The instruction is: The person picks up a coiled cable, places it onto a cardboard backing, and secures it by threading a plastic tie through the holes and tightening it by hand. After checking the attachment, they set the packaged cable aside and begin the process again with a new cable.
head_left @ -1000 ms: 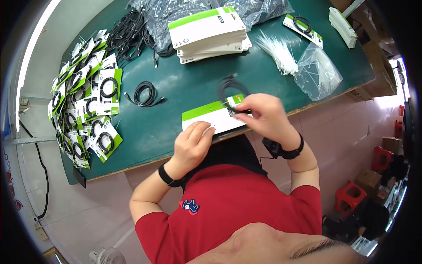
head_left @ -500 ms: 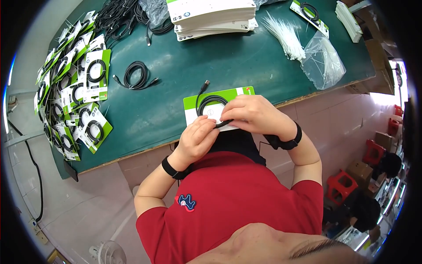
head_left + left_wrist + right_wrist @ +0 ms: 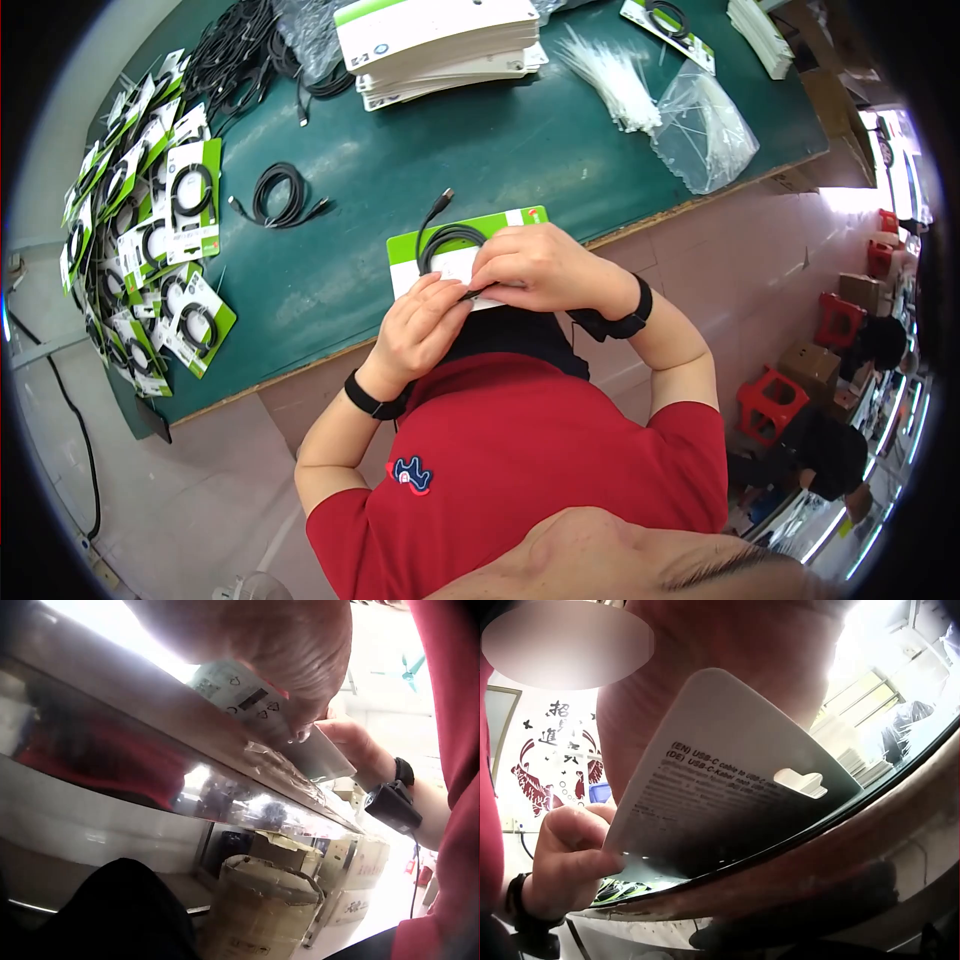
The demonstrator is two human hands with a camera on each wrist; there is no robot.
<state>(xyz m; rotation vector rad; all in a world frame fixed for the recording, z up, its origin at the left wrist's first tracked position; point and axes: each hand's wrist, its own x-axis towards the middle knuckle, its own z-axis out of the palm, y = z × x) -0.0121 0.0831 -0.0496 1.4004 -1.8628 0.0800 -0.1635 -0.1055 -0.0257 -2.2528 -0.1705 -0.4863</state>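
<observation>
A coiled black USB-C cable lies against a green-and-white backing card, one plug sticking up past the card's green strip. My left hand grips the card's near edge, with its thumb and fingers at the bottom of the coil. From the other side my right hand pinches the cable low on the coil, its fingertips close to the left ones. The card's printed back faces the right wrist view, tilted up at the table edge. Both hands hide the lower part of the coil.
Another coiled cable lies left of the card. Carded cables pile up at the far left. Behind stand a stack of cards and loose black cables. White zip ties and a plastic bag lie right.
My right hand has brought the coiled cable down onto the card and moved left beside my left hand. The head view has shifted a little.
</observation>
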